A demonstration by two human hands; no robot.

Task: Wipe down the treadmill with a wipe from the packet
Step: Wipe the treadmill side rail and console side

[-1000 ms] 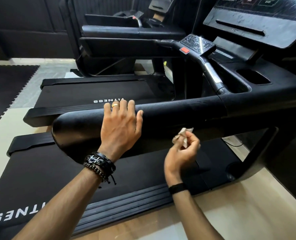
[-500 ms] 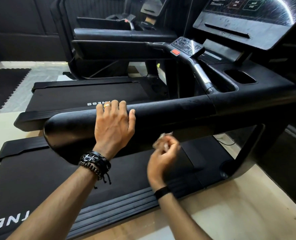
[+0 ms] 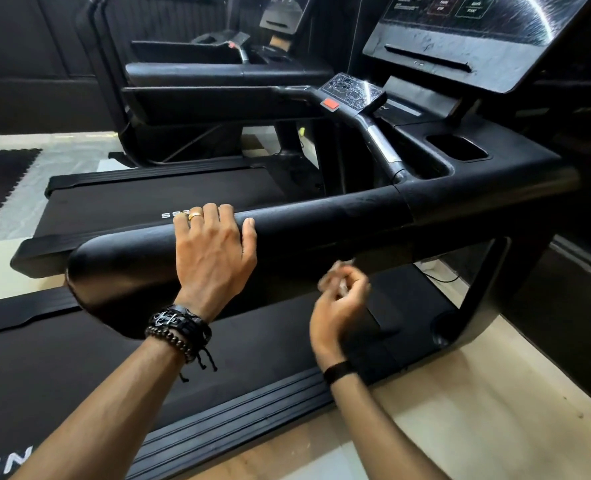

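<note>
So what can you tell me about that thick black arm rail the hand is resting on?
The arm rail is a fat, rounded black bar with a matte, slightly scuffed plastic look. It runs level from a blunt rounded end at the left to the console body at the right, above the belt. The left hand lies flat over its top, fingers draped across.

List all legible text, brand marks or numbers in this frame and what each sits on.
"SS" upside down, the rest hidden by the left hand: far treadmill belt.
"NE" upside down, cut off at the frame edge: near treadmill belt.
Console screen button labels: blurred, unreadable.
Control pad markings: too small.
</note>
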